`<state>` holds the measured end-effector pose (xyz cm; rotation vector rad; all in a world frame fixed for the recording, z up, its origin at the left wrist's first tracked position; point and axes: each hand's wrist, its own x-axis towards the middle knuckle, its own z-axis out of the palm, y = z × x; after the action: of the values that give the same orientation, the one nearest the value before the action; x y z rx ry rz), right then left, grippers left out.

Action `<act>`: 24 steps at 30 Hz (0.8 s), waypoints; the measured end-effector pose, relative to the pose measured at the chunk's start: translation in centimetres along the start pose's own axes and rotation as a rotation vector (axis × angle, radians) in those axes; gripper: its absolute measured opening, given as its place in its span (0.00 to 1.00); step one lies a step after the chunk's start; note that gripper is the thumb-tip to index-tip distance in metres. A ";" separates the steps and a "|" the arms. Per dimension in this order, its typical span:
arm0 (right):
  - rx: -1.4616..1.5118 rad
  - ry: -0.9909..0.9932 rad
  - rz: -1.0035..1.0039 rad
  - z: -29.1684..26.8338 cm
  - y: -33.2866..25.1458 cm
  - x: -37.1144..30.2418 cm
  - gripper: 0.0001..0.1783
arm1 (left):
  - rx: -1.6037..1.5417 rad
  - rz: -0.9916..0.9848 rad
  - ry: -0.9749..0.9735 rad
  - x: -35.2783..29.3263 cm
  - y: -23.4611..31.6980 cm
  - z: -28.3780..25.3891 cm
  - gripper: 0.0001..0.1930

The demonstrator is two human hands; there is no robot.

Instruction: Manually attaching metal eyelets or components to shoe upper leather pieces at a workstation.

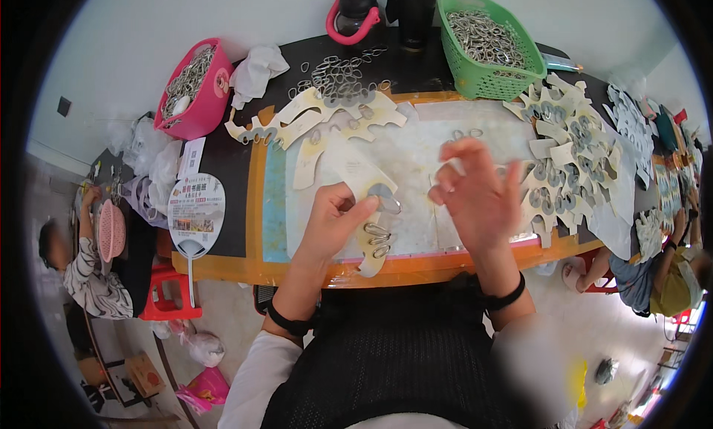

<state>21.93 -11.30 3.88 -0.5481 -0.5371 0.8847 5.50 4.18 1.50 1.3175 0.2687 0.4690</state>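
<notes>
My left hand (330, 217) pinches a cream, curved cut-out piece (355, 178) with tabs, thumb on top beside a grey patch. A metal ring (389, 202) sits at that patch, by the thumb tip. Several more metal rings (377, 238) line the piece's lower tabs, close to the table's front edge. To the right, my right hand (479, 199) is raised over the work mat, fingers bent and apart, with nothing visible in it. Two or so loose rings (468, 133) lie on the mat just beyond it. Similar cream pieces (319, 113) with rings lie behind my left hand.
Loose rings (342, 76) are heaped at the back, between a pink basket (215, 106) and a green basket (483, 85) of rings. A pile of ringed cream pieces (568, 162) covers the right side. A paper fan (195, 214) overhangs the left edge. Other people work at both sides.
</notes>
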 end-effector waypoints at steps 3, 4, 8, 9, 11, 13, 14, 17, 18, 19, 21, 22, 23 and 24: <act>0.140 -0.025 -0.304 7.2 -3.5 -2.7 0.36 | 0.015 0.001 0.115 0.4 -1.5 0.0 0.07; 0.273 -0.059 -0.342 9.8 -5.3 -4.1 0.33 | 0.025 -0.004 0.112 0.6 -2.1 -0.1 0.07; 0.390 -0.493 -0.332 13.5 -9.6 -5.9 0.27 | 0.023 0.004 0.149 0.9 -2.1 0.1 0.07; 0.405 -0.505 -0.371 13.9 -9.6 -6.1 0.26 | -0.016 -0.005 0.169 1.0 -1.8 0.4 0.07; 0.419 -0.513 -0.423 14.3 -9.1 -6.6 0.25 | -0.093 -0.022 0.210 0.9 -1.2 0.9 0.08; 0.427 -0.512 -0.452 14.5 -9.1 -6.9 0.23 | -0.149 -0.036 0.200 0.9 -1.4 0.5 0.09; 0.431 -0.513 -0.463 14.6 -9.1 -7.0 0.22 | -0.177 -0.042 0.196 0.9 -1.6 0.3 0.10; 0.426 -0.512 -0.488 14.7 -9.3 -7.2 0.20 | -0.154 -0.029 0.214 1.1 -1.5 0.6 0.10; 0.431 -0.508 -0.493 14.7 -9.1 -7.2 0.19 | -0.161 -0.016 0.221 1.1 -1.6 0.7 0.10; 0.429 -0.508 -0.493 14.7 -9.1 -7.2 0.19 | -0.168 -0.003 0.228 1.1 -1.7 0.7 0.10; 0.433 -0.507 -0.498 14.7 -8.9 -7.1 0.17 | -0.188 0.010 0.236 1.1 -1.9 0.6 0.10; 0.436 -0.510 -0.500 14.7 -8.9 -7.2 0.16 | -0.200 0.010 0.239 1.0 -2.3 0.3 0.11; 0.438 -0.511 -0.501 14.7 -8.9 -7.3 0.16 | -0.212 0.011 0.241 0.9 -2.6 0.1 0.11; 0.440 -0.508 -0.502 14.7 -8.7 -7.3 0.15 | -0.205 0.004 0.241 0.9 -2.7 0.0 0.12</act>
<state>13.70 -18.64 18.81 0.2241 -0.8642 0.6221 6.78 4.15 -1.09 1.0620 0.4071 0.6430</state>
